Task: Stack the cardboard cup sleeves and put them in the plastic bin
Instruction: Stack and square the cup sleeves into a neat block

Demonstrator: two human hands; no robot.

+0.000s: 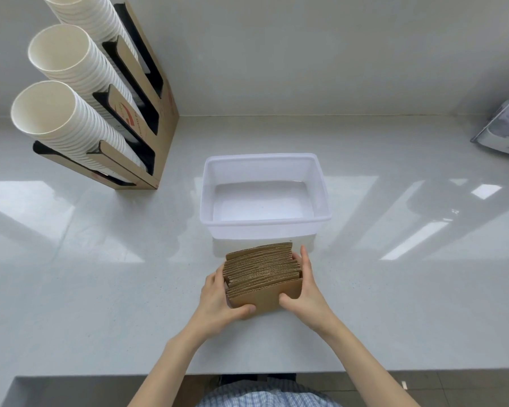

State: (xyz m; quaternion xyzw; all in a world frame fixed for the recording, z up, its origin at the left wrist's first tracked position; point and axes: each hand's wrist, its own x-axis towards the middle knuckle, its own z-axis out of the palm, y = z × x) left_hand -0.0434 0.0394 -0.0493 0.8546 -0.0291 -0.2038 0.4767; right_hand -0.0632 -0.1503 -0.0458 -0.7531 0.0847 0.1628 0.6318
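A stack of brown cardboard cup sleeves point(263, 271) stands on edge on the white counter, just in front of the plastic bin. My left hand point(218, 301) presses its left side with the thumb on the front sleeve. My right hand point(304, 292) clasps the right side, fingers stretched along the end. The translucent white plastic bin point(265, 223) is beyond the stack and holds nothing.
A cardboard cup dispenser point(147, 127) with three slanted columns of white paper cups point(59, 113) stands at the back left. A grey-white object point(506, 127) lies at the far right edge. The counter's front edge point(247, 374) runs close to my body.
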